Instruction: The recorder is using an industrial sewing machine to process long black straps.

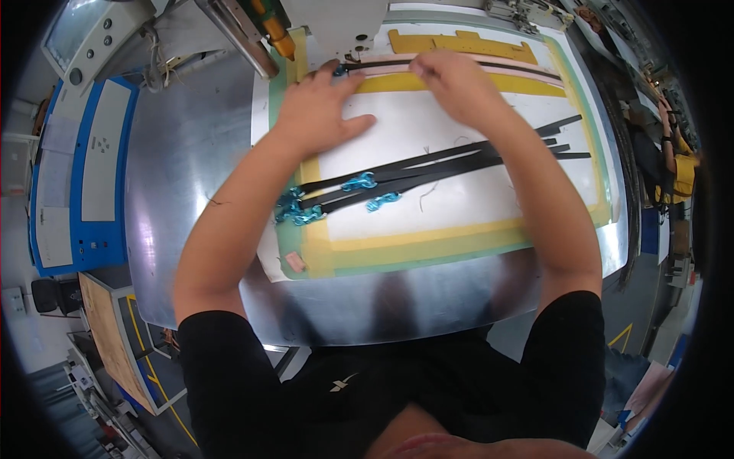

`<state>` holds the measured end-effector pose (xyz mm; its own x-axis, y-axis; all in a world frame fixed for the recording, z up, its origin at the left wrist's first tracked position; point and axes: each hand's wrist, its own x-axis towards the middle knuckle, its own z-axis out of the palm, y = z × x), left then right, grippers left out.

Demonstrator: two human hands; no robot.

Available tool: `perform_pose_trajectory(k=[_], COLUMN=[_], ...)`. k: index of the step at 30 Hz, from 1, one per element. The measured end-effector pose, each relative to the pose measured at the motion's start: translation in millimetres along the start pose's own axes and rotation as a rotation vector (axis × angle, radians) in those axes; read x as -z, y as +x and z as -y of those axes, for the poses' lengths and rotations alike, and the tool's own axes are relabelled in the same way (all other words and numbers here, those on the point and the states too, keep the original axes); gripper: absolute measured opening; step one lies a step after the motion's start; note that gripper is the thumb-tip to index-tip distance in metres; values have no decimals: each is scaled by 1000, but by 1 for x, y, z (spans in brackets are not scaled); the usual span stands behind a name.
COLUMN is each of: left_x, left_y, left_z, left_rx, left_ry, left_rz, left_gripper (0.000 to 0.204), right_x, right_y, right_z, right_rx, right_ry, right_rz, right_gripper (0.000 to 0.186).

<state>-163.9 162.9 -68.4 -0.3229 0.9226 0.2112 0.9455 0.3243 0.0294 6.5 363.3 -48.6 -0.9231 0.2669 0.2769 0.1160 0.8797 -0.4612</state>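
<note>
A black strap (508,68) lies along a pale pink strip (382,69) at the far side of the work board. My left hand (317,111) rests flat by the strap's left end, thumb spread wide, its fingertips near a bit of blue wrapping (339,69). With fingers curled, my right hand (457,86) pinches at the strap farther right; the fingertips partly hide the grip. Several more black straps (459,159) lie loosely fanned nearer to me, under my right forearm. Shiny blue wrapping (294,208) sits around their left ends.
Yellow template pieces (462,46) lie beyond and beside the strip. A white machine head (336,23) hangs just above my left fingers, and an orange-tipped tool (275,34) is left of it. The white board (459,206) has taped edges and sits on a metal table (183,153). A blue control box (84,176) stands left.
</note>
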Motion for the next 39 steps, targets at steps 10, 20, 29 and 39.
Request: perform_pose_trajectory(k=[10, 20, 29, 39], left_x=[-16, -5, -17, -16], left_y=[11, 14, 11, 12], left_z=[-8, 24, 16, 12], left_rx=[97, 69, -38, 3], left_ry=[92, 38, 1, -34], left_rz=[13, -111, -252, -135], left_gripper=[78, 42, 48, 52], right_x=[-50, -46, -50, -51], right_y=[46, 46, 42, 40], right_z=[-23, -20, -12, -3], right_rx=[-226, -182, -23, 111], right_ry=[-185, -251, -263, -302], right_rz=[-207, -152, -130, -44], right_gripper=[25, 25, 21, 29])
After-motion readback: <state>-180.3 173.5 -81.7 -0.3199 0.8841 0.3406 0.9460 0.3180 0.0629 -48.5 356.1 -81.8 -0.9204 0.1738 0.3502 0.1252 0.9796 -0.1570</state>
